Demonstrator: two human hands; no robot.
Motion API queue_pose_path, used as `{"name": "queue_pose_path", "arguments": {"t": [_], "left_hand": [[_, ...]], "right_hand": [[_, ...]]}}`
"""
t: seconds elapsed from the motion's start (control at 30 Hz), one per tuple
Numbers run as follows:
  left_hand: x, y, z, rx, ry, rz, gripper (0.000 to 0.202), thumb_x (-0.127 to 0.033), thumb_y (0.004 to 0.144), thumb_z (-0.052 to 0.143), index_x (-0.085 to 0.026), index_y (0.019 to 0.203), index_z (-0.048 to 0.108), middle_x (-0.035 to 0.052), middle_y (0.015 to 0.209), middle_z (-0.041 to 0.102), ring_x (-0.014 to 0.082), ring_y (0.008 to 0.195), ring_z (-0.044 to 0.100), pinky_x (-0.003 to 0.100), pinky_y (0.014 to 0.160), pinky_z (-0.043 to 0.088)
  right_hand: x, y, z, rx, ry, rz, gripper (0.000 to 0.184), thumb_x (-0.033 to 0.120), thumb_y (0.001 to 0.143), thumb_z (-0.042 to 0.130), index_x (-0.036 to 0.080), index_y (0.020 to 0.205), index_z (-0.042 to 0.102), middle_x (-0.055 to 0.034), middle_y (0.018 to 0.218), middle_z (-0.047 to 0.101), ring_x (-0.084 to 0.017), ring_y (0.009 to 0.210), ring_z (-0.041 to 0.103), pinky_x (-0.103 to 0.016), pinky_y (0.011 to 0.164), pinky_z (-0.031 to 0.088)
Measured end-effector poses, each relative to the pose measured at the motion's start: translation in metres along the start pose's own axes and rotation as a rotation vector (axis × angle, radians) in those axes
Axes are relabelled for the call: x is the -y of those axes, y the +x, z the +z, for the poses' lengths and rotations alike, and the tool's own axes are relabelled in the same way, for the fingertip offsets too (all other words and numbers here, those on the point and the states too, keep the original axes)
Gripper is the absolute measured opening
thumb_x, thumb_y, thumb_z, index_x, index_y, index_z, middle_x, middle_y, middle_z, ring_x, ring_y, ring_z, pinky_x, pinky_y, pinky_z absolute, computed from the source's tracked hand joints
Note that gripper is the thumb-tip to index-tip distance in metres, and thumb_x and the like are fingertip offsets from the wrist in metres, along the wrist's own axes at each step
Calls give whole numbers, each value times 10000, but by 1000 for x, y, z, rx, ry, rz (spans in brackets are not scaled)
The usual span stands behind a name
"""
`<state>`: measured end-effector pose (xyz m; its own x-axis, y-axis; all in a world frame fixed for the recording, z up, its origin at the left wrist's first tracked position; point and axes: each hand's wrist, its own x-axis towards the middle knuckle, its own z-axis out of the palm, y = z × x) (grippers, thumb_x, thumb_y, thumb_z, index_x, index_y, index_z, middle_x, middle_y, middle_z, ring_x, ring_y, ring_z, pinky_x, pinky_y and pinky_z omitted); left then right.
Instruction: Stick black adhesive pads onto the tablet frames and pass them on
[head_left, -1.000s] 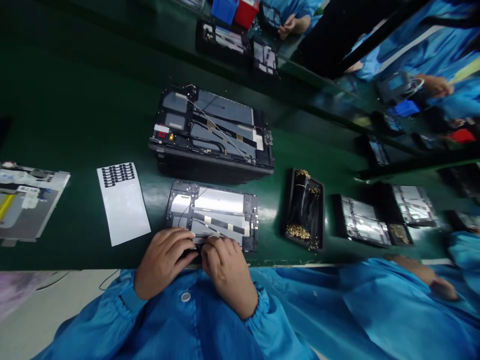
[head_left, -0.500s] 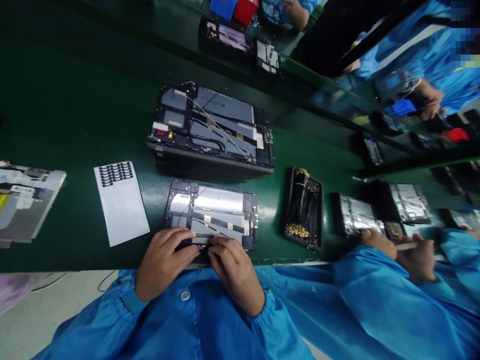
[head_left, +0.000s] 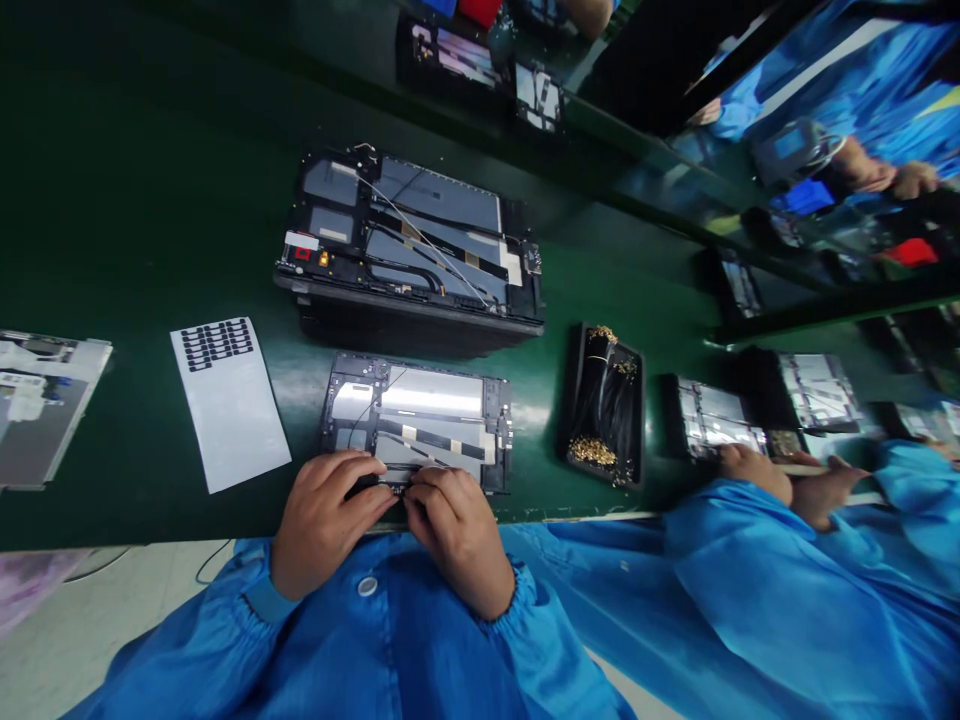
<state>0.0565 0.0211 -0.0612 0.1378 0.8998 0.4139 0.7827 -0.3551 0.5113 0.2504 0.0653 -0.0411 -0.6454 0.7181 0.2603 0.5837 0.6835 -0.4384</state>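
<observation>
An opened tablet-like device (head_left: 431, 392) lies flat on the green bench in front of me, its metal plates, dark cables and flex strips showing. My left hand (head_left: 330, 515) rests at its near edge, thumb and fingers bent close together around the left part of that edge. Close beside it, my right hand (head_left: 457, 530) has its fingers curled and pinched against the same edge. The fingertips hide whatever lies between them. Behind the device stands a stack of similar open devices (head_left: 420, 235), a thin cable lying across the top one.
A white sheet with black stickers (head_left: 244, 425) lies at left, past it a grey device panel (head_left: 45, 430). To the right, a black tray (head_left: 574, 400) holds black cables with gold ends. Further right, a co-worker's hands (head_left: 795, 485) work near more devices (head_left: 712, 420). A raised shelf runs behind.
My right hand has shifted slightly left along the device's near edge, closer to my left hand. The view has tilted a little; the bench things keep their places.
</observation>
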Motion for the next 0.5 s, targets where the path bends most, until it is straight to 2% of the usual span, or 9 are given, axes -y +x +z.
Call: {"name": "queue_pose_path", "arguments": {"t": [0.13,0.37,0.5], "left_hand": [[-5,2,-1,8,23,-33,37,-236,948,638,-227,959,672,23,1092,711,237,1100,615,404,904,479],[-10,5,-3,63,36,-85,111,-257,984,572,-237,956,677,20,1096,713,236,1094,630,406,885,490],[-2,-2,-2,6,-29,-28,96,-252,958,620,-203,1038,636,51,1133,711,231,1143,645,417,965,525]], "right_hand": [[3,-1,3,-42,-1,13,116,118,969,568,199,1040,613,-80,997,700,-203,881,624,-355,764,513],[5,-13,14,-120,43,72,166,101,945,610,191,1083,627,-101,1050,704,-216,972,650,-382,839,560],[-3,-25,17,-141,31,-62,293,85,933,621,145,1219,638,-153,1176,709,-242,1132,660,-414,959,580]]}}
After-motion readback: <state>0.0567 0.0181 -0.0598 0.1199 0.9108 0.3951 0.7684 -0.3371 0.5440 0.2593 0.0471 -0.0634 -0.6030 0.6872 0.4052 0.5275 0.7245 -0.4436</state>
